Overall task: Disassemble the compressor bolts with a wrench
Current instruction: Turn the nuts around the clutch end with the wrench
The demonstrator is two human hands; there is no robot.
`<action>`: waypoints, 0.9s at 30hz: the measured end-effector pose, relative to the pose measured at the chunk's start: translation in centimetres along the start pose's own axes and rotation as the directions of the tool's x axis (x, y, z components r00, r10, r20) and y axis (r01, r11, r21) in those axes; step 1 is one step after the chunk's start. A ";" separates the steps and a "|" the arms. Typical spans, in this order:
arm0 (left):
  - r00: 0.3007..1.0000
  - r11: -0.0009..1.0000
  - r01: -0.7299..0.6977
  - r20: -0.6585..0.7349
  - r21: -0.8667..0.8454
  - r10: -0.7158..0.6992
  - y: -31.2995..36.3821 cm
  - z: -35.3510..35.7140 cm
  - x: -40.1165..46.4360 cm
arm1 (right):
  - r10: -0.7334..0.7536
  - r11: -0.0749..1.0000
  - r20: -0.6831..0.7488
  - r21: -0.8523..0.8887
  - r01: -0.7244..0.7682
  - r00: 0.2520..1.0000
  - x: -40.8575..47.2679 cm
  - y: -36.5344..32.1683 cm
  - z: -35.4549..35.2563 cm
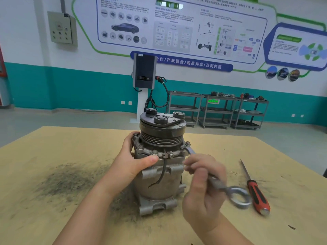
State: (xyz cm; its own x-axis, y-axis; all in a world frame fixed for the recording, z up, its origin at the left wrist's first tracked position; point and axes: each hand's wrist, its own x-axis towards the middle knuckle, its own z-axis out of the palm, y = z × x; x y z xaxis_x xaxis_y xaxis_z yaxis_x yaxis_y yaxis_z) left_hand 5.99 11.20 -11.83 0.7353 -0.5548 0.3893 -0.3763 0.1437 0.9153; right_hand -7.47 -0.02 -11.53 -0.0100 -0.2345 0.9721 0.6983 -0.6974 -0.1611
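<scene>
Compressor (160,167) upright at table (53,144) centre, braced by the left hand (131,160) wrapped round its flange. Right hand (203,188) clamps the wrench (219,184), open end on the 3 o'clock bolt (188,143). Risk: shallow seating may slip, rounding the bolt.

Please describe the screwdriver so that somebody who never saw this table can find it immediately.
Start at the compressor standing upright in the middle of the tan table. Look to the right, past the right hand that holds the wrench. There the screwdriver lies flat on the table, alone; its red and black handle sets it apart from the all-metal wrench.
</scene>
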 end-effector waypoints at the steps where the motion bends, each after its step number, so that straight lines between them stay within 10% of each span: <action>1: 1.000 1.000 -0.001 0.000 -0.002 0.001 0.0 0.0 -0.1 | -0.008 0.999 0.062 -0.032 0.010 0.998 -0.2 0.0 0.0; 4: 1.000 1.000 0.004 0.014 -0.004 -0.004 0.2 0.2 -0.3 | -0.040 0.999 0.132 -0.016 0.043 0.990 1.0 -0.2 -0.6; 7: 0.999 1.000 0.007 0.033 -0.019 -0.006 0.3 0.3 -0.5 | 0.127 0.980 -0.114 0.170 -0.107 0.985 3.4 -0.1 -2.0; 13: 1.000 1.000 -0.001 0.023 -0.025 0.002 0.3 0.4 -0.6 | 0.802 0.514 -0.100 0.618 -0.595 0.589 5.6 1.9 -3.9; 20: 1.000 1.000 -0.025 0.002 0.016 0.025 0.6 0.5 -0.7 | 0.871 0.263 0.132 0.689 -0.676 0.473 6.3 3.8 -4.4; 27: 1.000 1.000 -0.023 0.009 0.007 0.023 0.5 0.4 -0.7 | 0.884 0.230 0.149 0.688 -0.688 0.444 6.5 4.9 -4.2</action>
State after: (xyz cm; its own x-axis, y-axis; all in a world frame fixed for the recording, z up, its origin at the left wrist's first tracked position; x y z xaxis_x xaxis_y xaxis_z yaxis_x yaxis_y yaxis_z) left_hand 5.03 11.30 -11.67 0.7214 -0.5586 0.4093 -0.3969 0.1508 0.9054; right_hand -7.16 -7.82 -6.68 0.7191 -0.6197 0.3145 0.6600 0.4672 -0.5883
